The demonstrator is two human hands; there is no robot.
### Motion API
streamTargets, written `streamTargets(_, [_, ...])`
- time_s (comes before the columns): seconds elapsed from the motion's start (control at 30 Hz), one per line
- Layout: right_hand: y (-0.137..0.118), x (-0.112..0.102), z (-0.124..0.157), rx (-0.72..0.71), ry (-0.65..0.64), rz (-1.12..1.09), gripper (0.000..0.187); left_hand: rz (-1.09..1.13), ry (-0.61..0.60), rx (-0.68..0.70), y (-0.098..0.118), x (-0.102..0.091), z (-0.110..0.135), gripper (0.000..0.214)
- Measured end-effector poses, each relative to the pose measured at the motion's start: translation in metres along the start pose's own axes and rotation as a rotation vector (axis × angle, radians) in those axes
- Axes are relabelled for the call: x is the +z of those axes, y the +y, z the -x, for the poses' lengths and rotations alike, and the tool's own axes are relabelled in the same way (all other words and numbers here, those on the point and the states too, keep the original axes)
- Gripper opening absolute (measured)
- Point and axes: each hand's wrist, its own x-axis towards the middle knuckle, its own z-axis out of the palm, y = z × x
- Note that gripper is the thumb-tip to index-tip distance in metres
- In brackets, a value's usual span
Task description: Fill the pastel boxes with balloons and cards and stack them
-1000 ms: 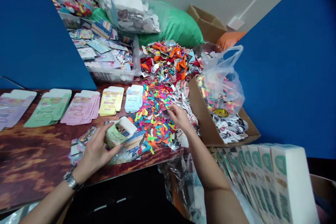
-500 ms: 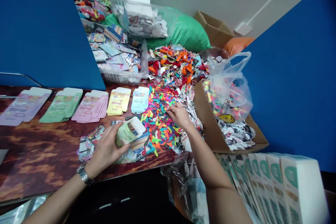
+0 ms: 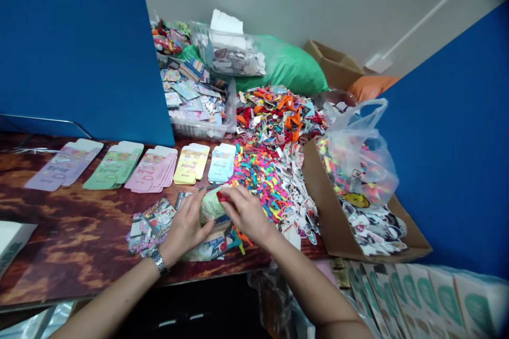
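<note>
Head view: the left hand [image 3: 185,229] and right hand [image 3: 246,213] held a green carton [image 3: 212,205] between them, its long axis slanting over the worktop [image 3: 59,222].

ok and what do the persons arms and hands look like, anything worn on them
The left forearm and right forearm are bare, with no sleeves in view. The left hand and right hand have no gloves. A silver link wristwatch sits on the left wrist; the right wrist shows nothing.
</note>
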Motion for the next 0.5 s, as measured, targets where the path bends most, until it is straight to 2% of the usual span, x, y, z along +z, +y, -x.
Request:
streamTargets(0.13, [0.001,-0.003,-0.001,-0.096,0.003,-0.089,0.019,0.004,0.017,0.004,-0.005,-0.001,-0.002,0.072])
streamTargets(0.23, [0.023,-0.016,-0.014,-0.075,0.052,-0.173,0.02,0.006,0.007,-0.013,-0.009,-0.004,-0.003,0.074])
streamTargets(0.3, [0.053,-0.028,-0.031,0.07,0.105,-0.079,0.024,0.0,0.008,-0.038,-0.011,-0.007,-0.001,0.075])
streamTargets(0.37, [0.092,-0.039,-0.05,0.289,0.067,0.207,0.029,-0.003,0.015,-0.055,-0.013,-0.011,0.002,0.076])
streamTargets(0.5, [0.161,-0.058,-0.086,0.449,0.037,0.421,0.033,0.017,0.011,-0.061,-0.015,-0.018,0.009,0.074])
